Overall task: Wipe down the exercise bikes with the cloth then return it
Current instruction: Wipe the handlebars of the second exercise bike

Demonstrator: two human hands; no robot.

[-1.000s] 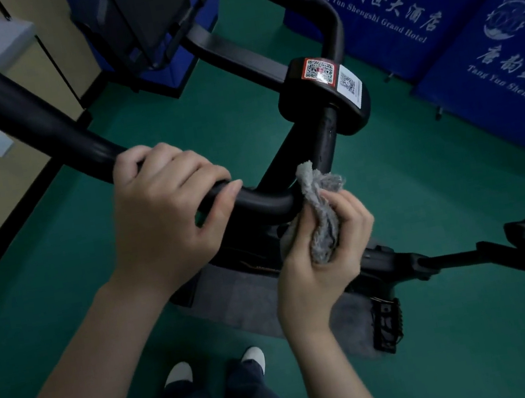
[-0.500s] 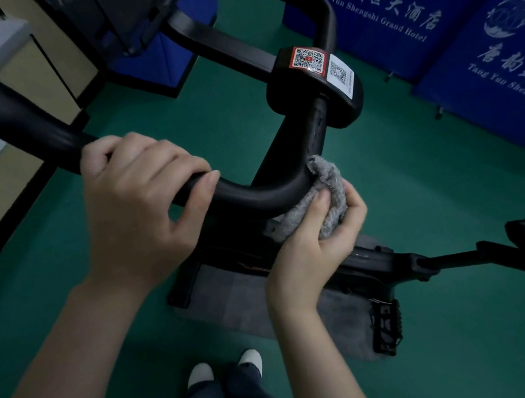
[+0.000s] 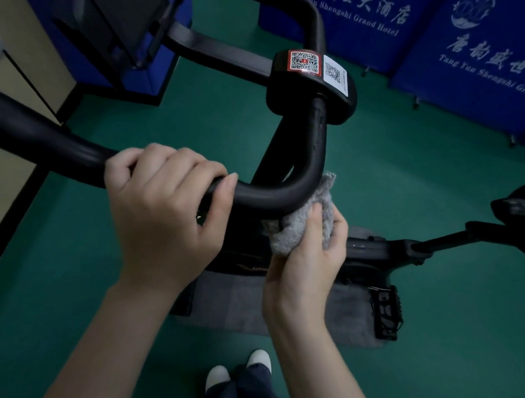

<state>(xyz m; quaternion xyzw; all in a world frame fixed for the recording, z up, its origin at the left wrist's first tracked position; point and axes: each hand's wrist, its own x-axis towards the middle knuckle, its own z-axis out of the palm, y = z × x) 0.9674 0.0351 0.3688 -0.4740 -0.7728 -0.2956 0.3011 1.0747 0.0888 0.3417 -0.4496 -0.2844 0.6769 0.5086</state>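
left hand (image 3: 166, 215) grips the curved black tubular handlebar (image 3: 17, 135); right hand (image 3: 306, 261) presses a crumpled grey fluffy cloth (image 3: 296, 224) under its bend (fingers curled round it).

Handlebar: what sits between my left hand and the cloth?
Only a bare bend of handlebar separates left hand and cloth, per the head view.

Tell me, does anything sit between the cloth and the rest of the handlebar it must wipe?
Yes. The left hand grips the handlebar a short way along from the cloth, covering that stretch. The right hand holds the cloth directly against the bend.
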